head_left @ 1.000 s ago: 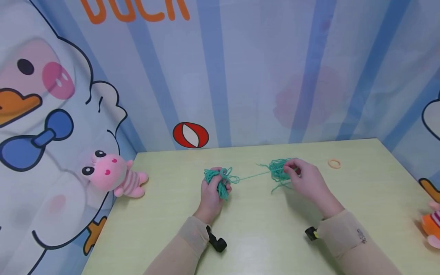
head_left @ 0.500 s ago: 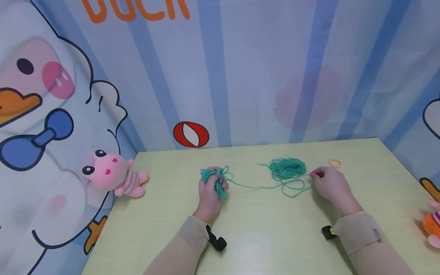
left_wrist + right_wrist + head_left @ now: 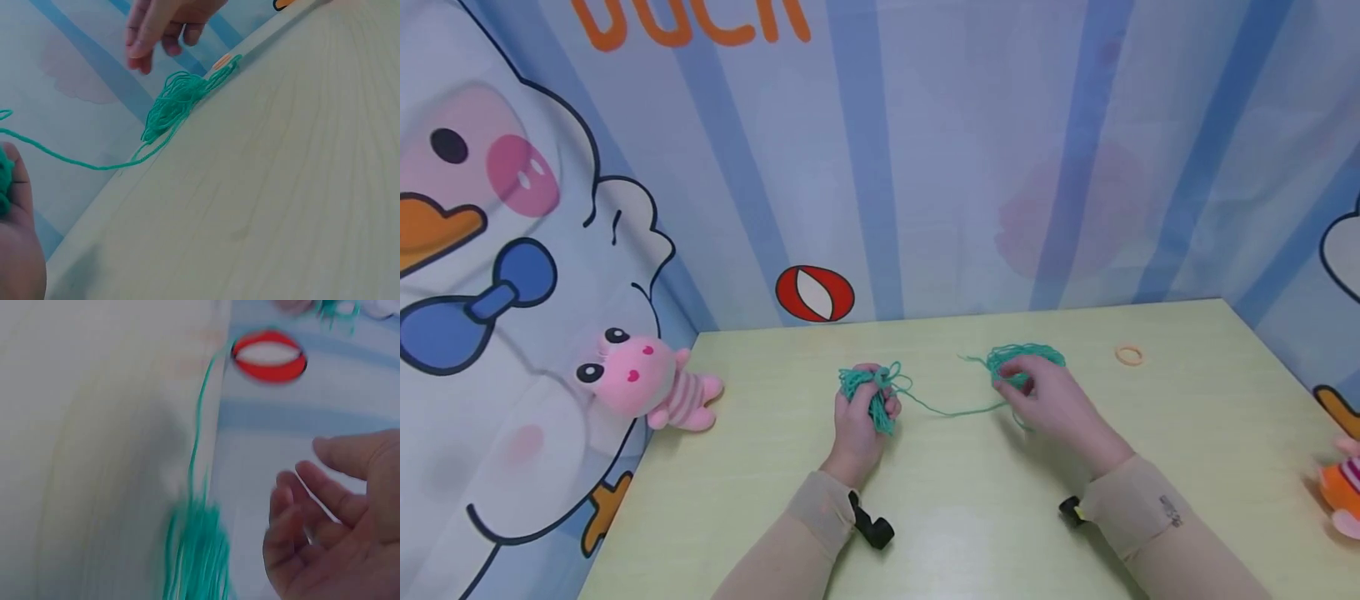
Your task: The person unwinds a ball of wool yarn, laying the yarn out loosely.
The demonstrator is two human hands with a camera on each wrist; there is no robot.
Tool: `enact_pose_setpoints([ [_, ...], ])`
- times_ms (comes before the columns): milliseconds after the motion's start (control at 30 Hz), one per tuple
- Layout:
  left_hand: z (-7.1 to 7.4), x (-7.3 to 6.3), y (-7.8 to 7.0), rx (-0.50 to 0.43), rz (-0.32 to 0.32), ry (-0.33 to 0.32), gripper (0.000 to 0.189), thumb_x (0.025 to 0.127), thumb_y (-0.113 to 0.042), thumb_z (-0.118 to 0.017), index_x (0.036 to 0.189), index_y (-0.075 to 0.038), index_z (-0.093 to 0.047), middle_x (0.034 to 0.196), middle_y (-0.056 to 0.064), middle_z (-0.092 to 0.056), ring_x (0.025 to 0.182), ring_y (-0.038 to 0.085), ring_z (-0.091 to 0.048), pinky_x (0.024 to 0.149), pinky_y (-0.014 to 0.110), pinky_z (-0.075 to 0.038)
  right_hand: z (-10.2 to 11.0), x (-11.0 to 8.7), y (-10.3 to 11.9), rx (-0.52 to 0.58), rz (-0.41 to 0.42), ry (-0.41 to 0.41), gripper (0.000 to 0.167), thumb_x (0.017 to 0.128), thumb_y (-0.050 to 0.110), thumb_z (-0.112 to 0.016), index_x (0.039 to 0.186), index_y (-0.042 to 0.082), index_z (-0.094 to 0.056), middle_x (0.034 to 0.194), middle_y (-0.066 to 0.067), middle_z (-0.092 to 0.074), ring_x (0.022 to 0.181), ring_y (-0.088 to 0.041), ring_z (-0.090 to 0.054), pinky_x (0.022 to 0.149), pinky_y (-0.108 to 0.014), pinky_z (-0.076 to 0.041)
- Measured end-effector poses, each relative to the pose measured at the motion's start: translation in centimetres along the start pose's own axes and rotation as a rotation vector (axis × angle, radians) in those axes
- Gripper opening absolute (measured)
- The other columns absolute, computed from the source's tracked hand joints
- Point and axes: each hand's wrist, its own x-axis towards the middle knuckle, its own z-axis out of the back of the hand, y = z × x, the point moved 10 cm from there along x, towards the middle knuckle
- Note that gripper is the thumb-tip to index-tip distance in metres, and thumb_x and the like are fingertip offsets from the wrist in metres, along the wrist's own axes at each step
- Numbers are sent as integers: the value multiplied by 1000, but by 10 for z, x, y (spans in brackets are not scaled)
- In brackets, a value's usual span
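Observation:
My left hand (image 3: 853, 435) grips a bundle of green yarn (image 3: 880, 410), with loops poking out above the thumb. From it a slack strand (image 3: 951, 414) runs right to a larger loose skein of the same yarn (image 3: 1045, 354) lying on the table. My right hand (image 3: 1056, 404) hovers over that skein and hides part of it in the head view. In the right wrist view the right hand's fingers (image 3: 294, 531) are loosely bent, the thumb apart from them, with nothing between. The left wrist view shows a gap between this hand and the skein (image 3: 178, 100).
An orange ring (image 3: 1129, 356) lies on the table (image 3: 940, 517), right of the skein. A pink plush toy (image 3: 647, 379) is at the table's left edge, and an orange plush toy (image 3: 1341, 492) at the right. A printed curtain (image 3: 940, 167) rises behind the table.
My right hand pulled a pinched strand out rightward, then let it go and came back left over the skein. The strand between the bundles went from taut to slack. My left hand barely moved.

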Motion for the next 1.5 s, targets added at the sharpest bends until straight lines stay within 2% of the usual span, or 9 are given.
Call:
enact_pose_setpoints([
  [133,-1,-1,0,-10,3,21,11,105,-13,-47,113,-15,-55,85,-1,-57,66,12,-52,62,25,-47,-41,8,46,101,69,128,42,112,29,-64,150,10,-66,146,-11,-72,101,-18,-70,77,-32,-56],
  [267,-4,-2,-1,-34,-10,47,11,104,-12,-47,111,-14,-55,83,-2,-59,66,12,-53,62,25,-47,-71,17,70,147,98,173,44,113,28,-62,154,10,-63,149,-8,-71,96,-13,-70,77,-31,-57],
  [400,-6,-1,-2,-48,-13,63,12,104,-10,-46,111,-13,-55,82,-2,-59,65,11,-54,62,24,-48,-85,23,77,183,61,167,35,112,29,-65,142,12,-72,132,-5,-78,80,-11,-66,70,-31,-55],
  [533,-5,0,0,-41,4,71,11,106,-11,-45,112,-13,-55,84,0,-58,66,12,-55,62,25,-49,-85,24,77,161,37,136,23,110,28,-68,125,14,-80,114,-2,-80,77,-12,-62,68,-30,-53],
  [733,-3,0,2,-17,13,67,13,108,-14,-45,114,-15,-56,86,0,-59,68,14,-54,64,25,-50,-63,16,67,140,26,82,21,111,27,-68,121,13,-79,112,-3,-79,86,-15,-64,71,-31,-53],
  [967,-3,0,1,-7,7,56,13,107,-14,-46,115,-15,-56,90,0,-61,67,13,-54,63,25,-49,-6,1,41,115,18,-62,22,110,26,-68,123,10,-78,112,-9,-79,88,-19,-65,66,-30,-53],
  [1233,-2,1,0,9,-10,41,11,106,-14,-47,111,-15,-58,85,-1,-62,64,11,-58,61,24,-51,40,-13,-11,99,-87,-143,34,113,35,-63,130,8,-74,114,-16,-77,87,-23,-62,62,-30,-51],
  [1367,-1,2,0,-4,-18,46,11,106,-12,-48,109,-13,-58,85,0,-61,63,12,-59,61,25,-51,51,-18,-37,53,-140,-164,37,113,36,-60,131,7,-73,117,-17,-77,88,-24,-62,65,-31,-51],
  [1500,-3,1,-1,-4,-16,52,11,105,-12,-47,110,-14,-57,85,0,-61,64,12,-58,62,25,-51,56,-23,-60,17,-182,-172,39,114,36,-59,133,6,-73,122,-19,-77,97,-29,-67,72,-34,-53],
])
